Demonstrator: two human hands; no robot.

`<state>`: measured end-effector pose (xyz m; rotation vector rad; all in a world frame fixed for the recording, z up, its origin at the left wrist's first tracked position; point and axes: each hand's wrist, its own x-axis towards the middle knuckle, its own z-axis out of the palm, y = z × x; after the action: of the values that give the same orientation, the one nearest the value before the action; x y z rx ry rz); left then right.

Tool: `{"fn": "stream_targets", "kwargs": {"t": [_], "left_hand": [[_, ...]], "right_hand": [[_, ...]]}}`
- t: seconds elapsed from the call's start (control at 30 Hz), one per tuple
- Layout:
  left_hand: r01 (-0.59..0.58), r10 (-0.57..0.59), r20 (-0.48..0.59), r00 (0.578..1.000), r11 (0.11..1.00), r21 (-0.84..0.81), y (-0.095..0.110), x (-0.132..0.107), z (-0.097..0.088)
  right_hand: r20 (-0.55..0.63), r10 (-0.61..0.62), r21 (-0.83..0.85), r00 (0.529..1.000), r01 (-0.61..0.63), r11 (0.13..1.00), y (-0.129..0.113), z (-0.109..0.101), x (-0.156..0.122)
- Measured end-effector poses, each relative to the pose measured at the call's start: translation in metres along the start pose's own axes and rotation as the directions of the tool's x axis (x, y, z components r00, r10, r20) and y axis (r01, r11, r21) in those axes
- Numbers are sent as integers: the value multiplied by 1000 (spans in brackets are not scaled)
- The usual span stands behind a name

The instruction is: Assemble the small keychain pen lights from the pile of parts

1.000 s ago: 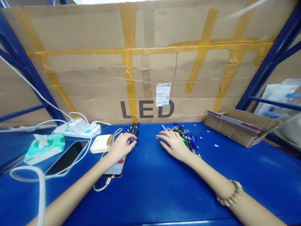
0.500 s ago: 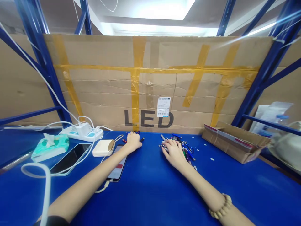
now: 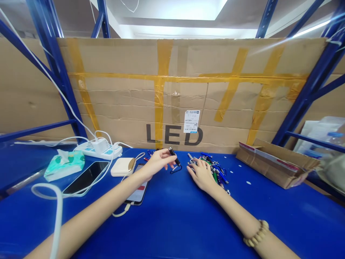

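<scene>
My left hand [image 3: 158, 163] is lifted a little above the blue table [image 3: 172, 219] and pinches a small black keychain flashlight [image 3: 174, 158] whose clip loop hangs down. Behind it lies a small group of coloured keychain flashlights [image 3: 150, 154]. My right hand [image 3: 201, 173] rests palm down, fingers closed over the near edge of a larger pile of keychain flashlights [image 3: 214, 167]; what the fingers hold, if anything, is hidden. A bead bracelet [image 3: 256, 233] circles my right wrist.
A taped cardboard wall marked LED [image 3: 175, 104] stands behind. On the left lie a tissue pack [image 3: 64, 164], a phone [image 3: 86, 176], a power bank [image 3: 123, 167], a second phone [image 3: 138, 189], a power strip [image 3: 98, 150] and cables. An open cardboard box [image 3: 275, 163] sits right.
My left hand has come up off the small group with a black keychain flashlight and moved right. My right hand stays on the larger pile. The camera tilted up between the first two frames.
</scene>
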<state>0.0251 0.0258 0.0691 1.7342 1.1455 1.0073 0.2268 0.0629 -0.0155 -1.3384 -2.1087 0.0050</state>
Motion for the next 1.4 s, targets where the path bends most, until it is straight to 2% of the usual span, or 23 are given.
{"fn": "stream_targets", "kwargs": {"t": [0.1, 0.23, 0.27, 0.33, 0.4, 0.43, 0.57, 0.67, 0.83, 1.0, 1.1, 1.17, 1.3, 1.4], "left_hand": [[4, 3, 42, 999, 988, -154, -5, -9, 2], [11, 11, 90, 996, 970, -244, -15, -15, 2], [12, 12, 95, 995, 967, -254, -18, -16, 1], [12, 17, 107, 994, 963, -268, -22, -19, -1], [16, 20, 128, 992, 961, -275, -26, -22, -4], [22, 18, 141, 990, 961, -276, -27, -24, -5], [74, -18, 200, 980, 958, -279, -29, -36, -3], [103, -49, 192, 980, 953, -285, -31, -43, 3], [144, -116, 137, 984, 965, -221, -36, -49, 9], [199, -182, 95, 979, 955, -219, -44, -50, 12], [241, -217, 143, 966, 955, -174, -47, -49, 13], [227, -205, 174, 963, 967, -117, -46, -49, 13], [165, -164, 143, 976, 986, 4, -39, -50, 11], [141, -146, 154, 977, 989, 42, -33, -52, 10]], "right_hand": [[-27, 20, 139, 999, -16, 990, -10, -8, 0], [33, -43, 382, 998, 27, 924, -39, -17, -7], [68, -63, 471, 996, 24, 882, -46, -18, -9], [156, -94, 687, 983, -40, 726, -60, -18, -15], [203, -98, 786, 974, -103, 610, -68, -17, -19], [211, -91, 794, 973, -116, 597, -70, -17, -20], [240, -102, 754, 965, -119, 645, -70, -18, -24], [226, -121, 711, 967, -78, 699, -69, -19, -25], [7, -202, 637, 979, 151, 756, -69, -20, -27], [-92, -230, 584, 969, 240, 776, -67, -22, -29], [-110, -268, 563, 957, 282, 777, -65, -22, -29], [-106, -280, 566, 954, 289, 772, -64, -21, -30], [-59, -271, 557, 961, 257, 790, -63, -20, -33], [-41, -375, 478, 926, 348, 807, -61, -21, -33]]}}
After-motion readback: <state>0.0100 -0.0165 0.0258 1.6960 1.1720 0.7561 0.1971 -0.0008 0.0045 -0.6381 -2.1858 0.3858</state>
